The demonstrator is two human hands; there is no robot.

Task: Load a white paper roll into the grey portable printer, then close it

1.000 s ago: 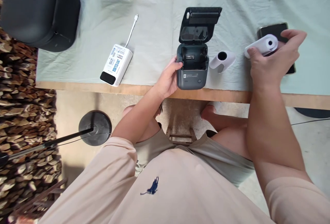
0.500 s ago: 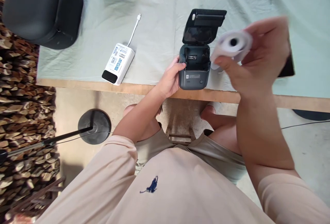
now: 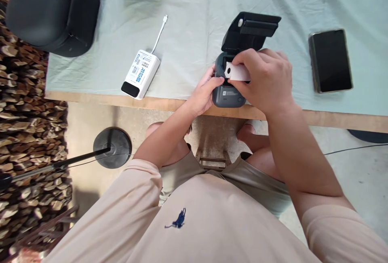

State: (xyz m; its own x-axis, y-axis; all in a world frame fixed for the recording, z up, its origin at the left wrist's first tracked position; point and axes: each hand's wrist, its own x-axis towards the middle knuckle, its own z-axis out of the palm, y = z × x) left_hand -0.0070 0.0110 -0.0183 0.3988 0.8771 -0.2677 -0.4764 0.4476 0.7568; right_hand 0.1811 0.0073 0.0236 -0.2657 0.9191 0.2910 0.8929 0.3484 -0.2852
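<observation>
Printer (image 3: 229, 99) dark grey, lid (image 3: 247, 30) up; roll (image 3: 239, 72) white.

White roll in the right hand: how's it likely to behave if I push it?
The white roll would probably turn easily, since its side looks curved. It may be light for its size, given the dark hole in its end. It seems fairly stiff: no sag shows in the right hand.

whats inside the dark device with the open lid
The right hand holds a white roll at the opening of the dark device; how deep it sits is unclear. That hand hides the roll's right end and much of the interior.
</observation>
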